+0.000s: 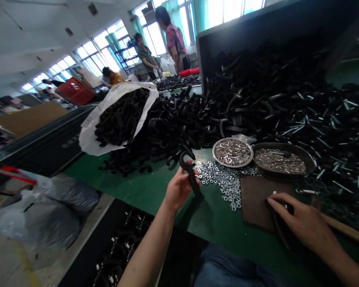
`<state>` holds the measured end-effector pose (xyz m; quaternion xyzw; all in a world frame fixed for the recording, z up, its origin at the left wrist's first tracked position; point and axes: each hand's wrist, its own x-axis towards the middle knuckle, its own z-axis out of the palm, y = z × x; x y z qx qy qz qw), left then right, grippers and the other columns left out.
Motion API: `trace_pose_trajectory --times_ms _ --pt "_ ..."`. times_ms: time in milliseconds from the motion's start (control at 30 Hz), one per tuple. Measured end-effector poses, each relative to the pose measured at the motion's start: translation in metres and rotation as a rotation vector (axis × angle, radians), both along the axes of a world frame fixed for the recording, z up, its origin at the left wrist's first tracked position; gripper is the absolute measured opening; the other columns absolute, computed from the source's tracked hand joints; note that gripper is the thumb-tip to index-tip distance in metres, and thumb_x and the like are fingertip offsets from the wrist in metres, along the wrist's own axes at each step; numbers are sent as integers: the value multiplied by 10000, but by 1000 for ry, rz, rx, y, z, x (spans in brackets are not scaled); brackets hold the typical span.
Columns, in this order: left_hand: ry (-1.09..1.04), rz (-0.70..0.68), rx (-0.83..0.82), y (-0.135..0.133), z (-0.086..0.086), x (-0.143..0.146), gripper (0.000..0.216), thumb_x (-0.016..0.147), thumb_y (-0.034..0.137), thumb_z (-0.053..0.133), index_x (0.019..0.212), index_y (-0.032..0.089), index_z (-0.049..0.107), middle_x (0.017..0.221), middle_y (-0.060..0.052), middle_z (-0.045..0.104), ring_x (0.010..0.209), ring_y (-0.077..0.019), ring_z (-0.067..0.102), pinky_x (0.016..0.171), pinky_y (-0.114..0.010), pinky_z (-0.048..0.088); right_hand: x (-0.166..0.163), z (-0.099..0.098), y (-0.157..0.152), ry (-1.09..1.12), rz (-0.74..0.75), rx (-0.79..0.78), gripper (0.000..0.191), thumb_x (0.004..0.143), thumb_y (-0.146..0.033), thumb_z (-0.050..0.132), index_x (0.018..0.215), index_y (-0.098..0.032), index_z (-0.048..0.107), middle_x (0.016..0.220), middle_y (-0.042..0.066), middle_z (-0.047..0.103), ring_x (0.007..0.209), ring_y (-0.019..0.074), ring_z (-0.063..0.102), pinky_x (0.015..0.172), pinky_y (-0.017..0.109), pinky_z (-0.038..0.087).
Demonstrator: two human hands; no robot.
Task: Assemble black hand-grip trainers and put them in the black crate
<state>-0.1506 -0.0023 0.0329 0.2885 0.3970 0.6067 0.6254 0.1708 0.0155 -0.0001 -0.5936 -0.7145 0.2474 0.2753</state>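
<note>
My left hand [179, 187] is closed around a black curved shackle [190, 171], held upright just above the green table [143, 187]. Beside it lies a scatter of small silver washers [224, 181]. My right hand [302, 221] rests on a brown mat [254, 199], fingers curled over a dark curved part [279, 229] whose shape is hard to make out. Beyond the hands stand two metal dishes of small silver parts, a round one [232, 152] and an oval one [283, 159].
A big heap of black shackles [179, 119] and bolts [332, 127] fills the table's far side, with a white sack [119, 115] of more shackles at left. A black crate [113, 247] of assembled pieces sits below. Three people work near the windows.
</note>
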Motion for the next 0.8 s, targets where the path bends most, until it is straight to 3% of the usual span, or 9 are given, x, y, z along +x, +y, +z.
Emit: trace_pose_trajectory --times_ms 67,133,200,300,467,667,800 --pt "-179 -116 -31 -17 -4 43 459 718 241 596 1161 192 486 753 1 554 596 -103 525 557 -248 467 -4 12 -9 127 3 -131 358 767 -546 530 847 -226 669 644 14 651 448 140 518 464 265 408" --pt "-234 -154 -87 -31 -8 82 458 687 194 637 1122 180 495 641 49 462 484 -52 411 429 -162 349 -9 25 -21 293 0 -210 349 792 -521 524 865 -206 656 563 -10 593 452 135 518 449 247 408" --pt "-197 -180 -150 -41 -11 113 496 652 167 702 1095 183 481 603 79 412 424 -18 319 371 -131 228 -15 37 -35 430 -15 -191 330 815 -495 514 831 -196 652 544 -21 566 462 124 519 443 229 407" --pt "-122 -253 -215 -52 -8 143 596 598 213 781 1084 204 437 606 91 428 409 -11 311 360 -134 198 -21 48 -51 497 -30 -66 295 837 -435 514 746 -192 653 580 -21 588 466 100 513 439 205 399" --pt "38 -321 -278 -58 6 162 627 558 275 815 1041 213 419 626 89 437 452 -25 342 372 -136 212 -19 47 -63 426 -16 123 189 848 -293 538 729 -195 648 614 -35 632 538 89 575 524 179 428" --pt "338 -246 -224 -58 12 171 552 565 255 807 991 197 461 777 47 504 562 -39 431 483 -153 354 -13 40 -62 331 61 246 143 844 -227 548 725 -190 619 636 -36 650 574 83 602 575 175 431" --pt "244 -335 -276 -52 7 168 566 633 359 759 1073 200 440 672 67 478 453 -40 392 382 -154 291 -6 41 -52 295 180 192 180 886 -262 476 814 -195 626 704 -7 666 643 106 622 608 201 447"
